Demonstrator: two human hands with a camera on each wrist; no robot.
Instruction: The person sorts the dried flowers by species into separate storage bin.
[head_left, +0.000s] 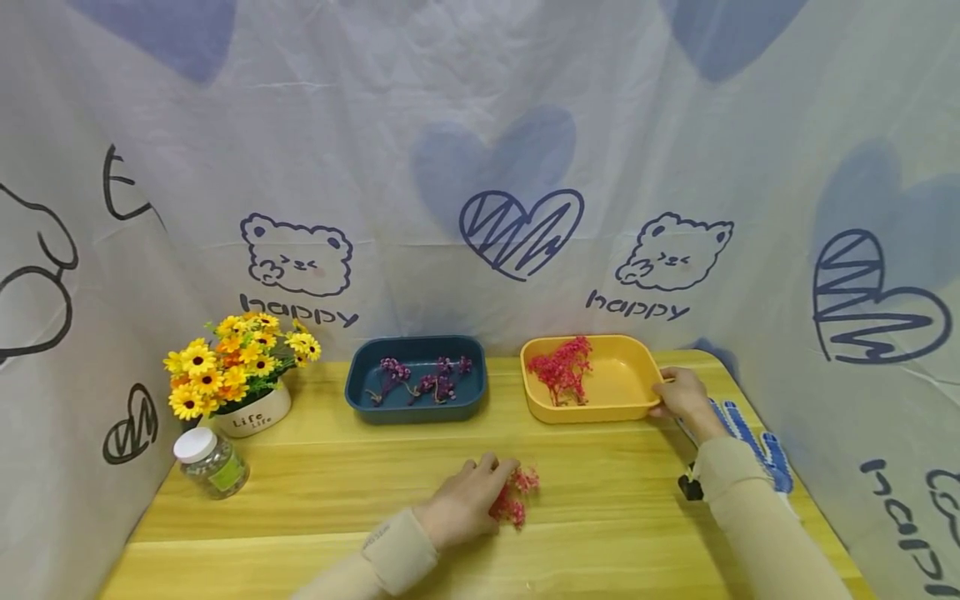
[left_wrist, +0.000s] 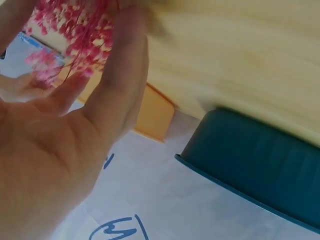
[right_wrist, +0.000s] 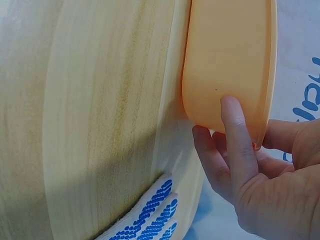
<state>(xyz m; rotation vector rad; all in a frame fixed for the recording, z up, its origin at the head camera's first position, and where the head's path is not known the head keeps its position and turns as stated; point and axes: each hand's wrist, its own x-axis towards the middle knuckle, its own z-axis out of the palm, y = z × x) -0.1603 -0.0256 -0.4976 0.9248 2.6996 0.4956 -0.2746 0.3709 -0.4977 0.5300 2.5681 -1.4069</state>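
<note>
My left hand [head_left: 467, 500] is low over the middle of the table, its curled fingers around a sprig of small pink dried flowers [head_left: 519, 492]. In the left wrist view the pink blossoms [left_wrist: 82, 42] show between the thumb and fingers; the fingertips are partly cut off. At the right, my right hand [head_left: 684, 396] grips the right end of a yellow tray [head_left: 626, 379], with fingers [right_wrist: 235, 120] against its outer wall and the thumb at the rim. More pink flowers [head_left: 562, 367] lie in that tray's left half.
A dark blue tray [head_left: 468, 404] with purple dried flowers [head_left: 435, 385] stands left of the yellow one. Farther left are a pot of yellow flowers [head_left: 217, 367] and a white-lidded jar [head_left: 213, 467]. A blue-and-white glove [head_left: 776, 462] lies beside my right forearm. Printed cloth [head_left: 405, 275] hangs behind.
</note>
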